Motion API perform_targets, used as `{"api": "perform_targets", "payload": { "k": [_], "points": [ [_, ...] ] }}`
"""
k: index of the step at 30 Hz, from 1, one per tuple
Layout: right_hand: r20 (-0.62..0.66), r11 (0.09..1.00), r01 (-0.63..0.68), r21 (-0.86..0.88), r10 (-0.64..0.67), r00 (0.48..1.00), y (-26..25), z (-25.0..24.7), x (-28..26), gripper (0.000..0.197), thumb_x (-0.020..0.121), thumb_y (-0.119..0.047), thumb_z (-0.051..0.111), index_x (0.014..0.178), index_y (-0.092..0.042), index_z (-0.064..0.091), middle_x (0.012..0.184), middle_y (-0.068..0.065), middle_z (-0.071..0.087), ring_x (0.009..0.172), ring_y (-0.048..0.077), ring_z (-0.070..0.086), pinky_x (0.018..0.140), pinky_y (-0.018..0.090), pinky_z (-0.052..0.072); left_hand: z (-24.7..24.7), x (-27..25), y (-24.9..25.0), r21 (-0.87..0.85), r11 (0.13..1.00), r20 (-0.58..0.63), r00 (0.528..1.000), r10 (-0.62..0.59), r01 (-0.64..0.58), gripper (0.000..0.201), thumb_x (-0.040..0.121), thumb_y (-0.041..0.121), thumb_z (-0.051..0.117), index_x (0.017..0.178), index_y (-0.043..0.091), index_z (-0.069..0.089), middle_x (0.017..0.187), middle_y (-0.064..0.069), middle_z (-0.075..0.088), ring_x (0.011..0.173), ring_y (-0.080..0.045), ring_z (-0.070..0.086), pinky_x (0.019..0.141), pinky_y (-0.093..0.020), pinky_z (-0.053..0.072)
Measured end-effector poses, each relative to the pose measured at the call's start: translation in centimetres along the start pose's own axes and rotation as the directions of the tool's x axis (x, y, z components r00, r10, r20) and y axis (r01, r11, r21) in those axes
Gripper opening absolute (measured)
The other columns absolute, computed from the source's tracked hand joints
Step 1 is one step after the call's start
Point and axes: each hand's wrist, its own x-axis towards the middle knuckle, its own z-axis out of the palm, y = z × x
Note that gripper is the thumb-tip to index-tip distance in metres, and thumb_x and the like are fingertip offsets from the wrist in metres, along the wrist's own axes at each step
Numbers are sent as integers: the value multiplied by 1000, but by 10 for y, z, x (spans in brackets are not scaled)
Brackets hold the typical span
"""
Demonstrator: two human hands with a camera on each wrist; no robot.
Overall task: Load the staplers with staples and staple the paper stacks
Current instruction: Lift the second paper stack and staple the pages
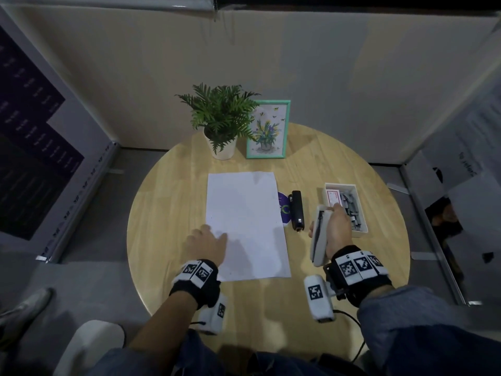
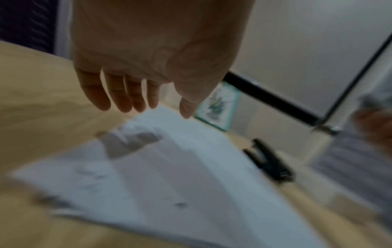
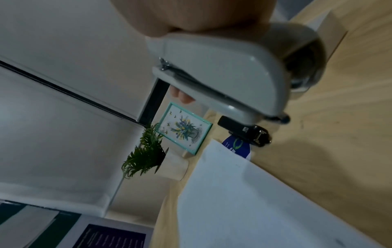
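Gripping the grey stapler (image 1: 320, 234) round its middle, the right hand (image 1: 336, 229) holds it off the table (image 1: 168, 191) near the right edge, just in front of the tray (image 1: 363, 232) of staples (image 1: 352, 213). The stapler looks rigid and fairly heavy for its size, with smooth plastic that could slip, so a wrap round the body suits it better than a pinch at the nose; its lid seems shut or nearly so, though that is hard to tell. The left hand (image 1: 206, 240) lies open, fingers straight, over the left edge of the paper (image 1: 244, 221) in the table's middle; whether it touches is unclear. Those sheets are light, floppy and quick to slide apart, so I judge they want flat pressure near the corner to be stapled. The black stapler (image 1: 297, 210) lies untouched just right of the paper, beside a purple disc (image 1: 283, 210). Loose staple strips are brittle and small: best pinched by their sides.
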Motion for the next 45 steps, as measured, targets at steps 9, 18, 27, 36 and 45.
{"api": "perform_targets", "payload": {
  "k": [9,18,27,36,45],
  "points": [
    [83,924,-315,-215,339,937,20,-12,31,83,64,-86,43,97,-10,53,73,13,59,79,30,58,89,47,49,9,25,-31,-60,987,53,988,-148,151,57,78,45,69,118,7,54,130,-18,45,116,-34,50,100,-38,42],
    [292,854,-70,-516,252,923,25,11,-11,12,83,-15,69,87,-6,62,84,15,67,72,23,61,69,33,49,-11,22,-82,-214,975,127,992,-24,51,52,81,17,70,129,5,52,125,-17,63,110,-34,61,92,-40,51],
    [618,451,703,-549,-348,705,1,37,-28,24,80,-11,71,101,-5,62,113,9,57,106,21,53,75,16,36,-80,4,-67,-287,890,62,921,386,-354,26,97,17,46,119,15,60,117,-5,66,106,-26,61,84,-34,47],
    [616,664,534,-523,-138,775,-36,10,-24,11,80,-9,71,82,-17,63,86,13,60,63,22,57,60,34,44,-137,1,-40,-365,780,57,824,563,-508,18,95,16,50,85,24,61,90,1,65,85,-21,61,75,-29,43],
    [465,904,332,-270,-179,867,-47,2,-33,14,81,-13,71,87,-2,67,64,10,61,56,20,58,67,39,49,-105,-28,-18,-328,791,-743,659,122,-516,53,74,44,58,111,7,50,113,-14,51,109,-33,44,96,-31,24]
  ]
}}
